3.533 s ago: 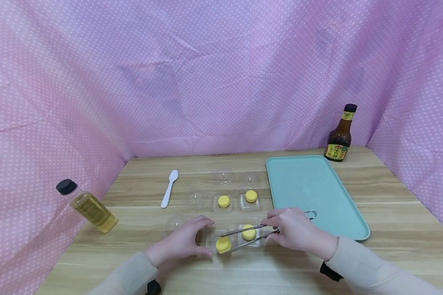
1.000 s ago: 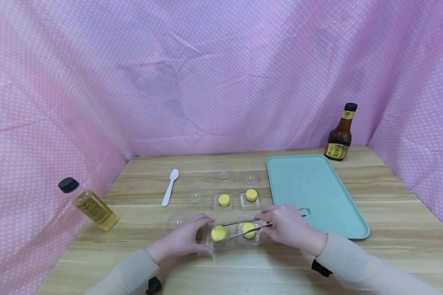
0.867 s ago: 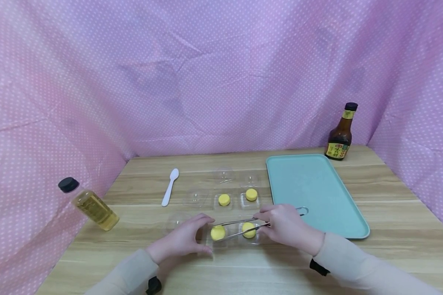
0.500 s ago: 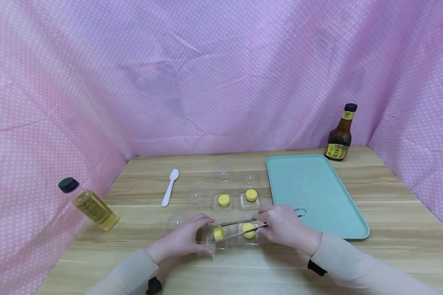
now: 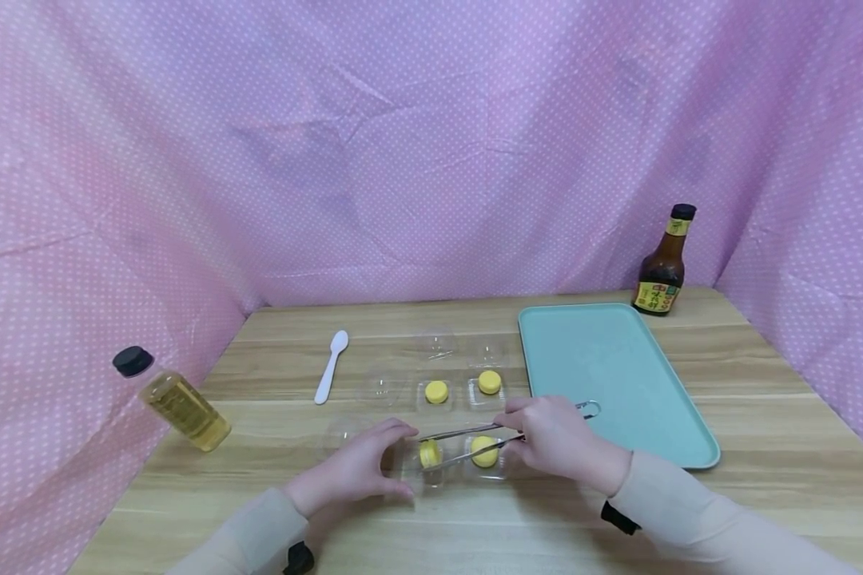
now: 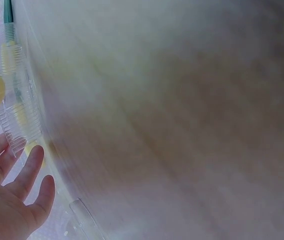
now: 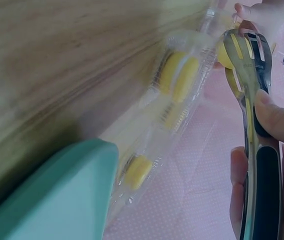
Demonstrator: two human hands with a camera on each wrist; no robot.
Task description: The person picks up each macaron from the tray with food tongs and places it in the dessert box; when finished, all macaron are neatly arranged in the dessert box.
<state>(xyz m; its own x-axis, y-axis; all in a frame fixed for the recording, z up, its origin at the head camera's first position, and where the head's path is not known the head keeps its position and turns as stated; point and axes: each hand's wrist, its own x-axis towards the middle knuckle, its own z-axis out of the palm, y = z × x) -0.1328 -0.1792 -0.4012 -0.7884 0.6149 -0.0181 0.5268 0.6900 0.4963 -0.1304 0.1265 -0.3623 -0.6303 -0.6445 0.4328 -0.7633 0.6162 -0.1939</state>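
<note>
My right hand grips metal food tongs; dark grips line their arms. Between the tongs' tips, a yellow macaron stands tilted on its side at the front left clear plastic box. My left hand holds that box at its left, thumb in front and fingers behind. In the left wrist view, the thumb and fingers of the left hand lie at opposite ends of the ribbed box. A second macaron sits in the box to the right, partly behind the tongs.
Two macarons, one in the back left box and one in the back right, stand behind, with clear lids folded open. Rightward lies a green tray. Also around: white spoon, oil bottle, sauce bottle.
The tongs and macaron have moved left and away from me, to the front left box. The macaron has turned from lying face up to standing on its side. My left hand stays put.
</note>
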